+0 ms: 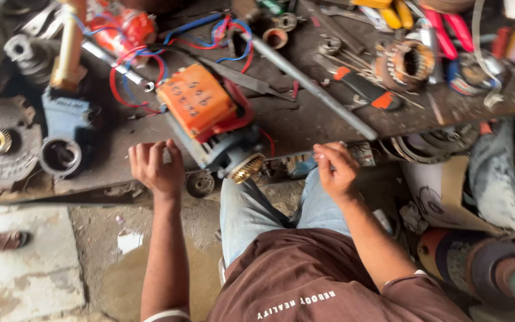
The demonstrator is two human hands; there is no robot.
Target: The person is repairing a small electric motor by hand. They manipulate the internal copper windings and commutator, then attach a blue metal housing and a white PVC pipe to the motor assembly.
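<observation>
My left hand rests on the front edge of the dark, oil-stained metal workbench, fingers curled loosely over the lip and gripping nothing that I can make out. My right hand is at the same edge, further right, fingers pinched narrow around a small pale object; it is too blurred to identify.

Work item: the small electric motor with the orange block-shaped housing and grey-blue metal body. It lies tilted on the bench between my two hands, just beyond them, with its brass-coloured toothed gear pointing toward me over the bench edge. Neither hand touches it.

Status, as judged from the layout:
- The motor is out on the bench and its red and blue wires trail loose, not connected to anything I can see. Disassembly or repair appears to be in an open, middle stage.
- The gear end is exposed and accessible.
- A copper-wound stator ring sits well apart at the right rear, beside red-handled pliers. Whether it belongs to this motor cannot be told.
- A long grey steel rod lies diagonally behind the motor.

Remaining, in my estimate: wiring is untidied, the housing is not shown closed up, and no tool is in either hand.
</observation>
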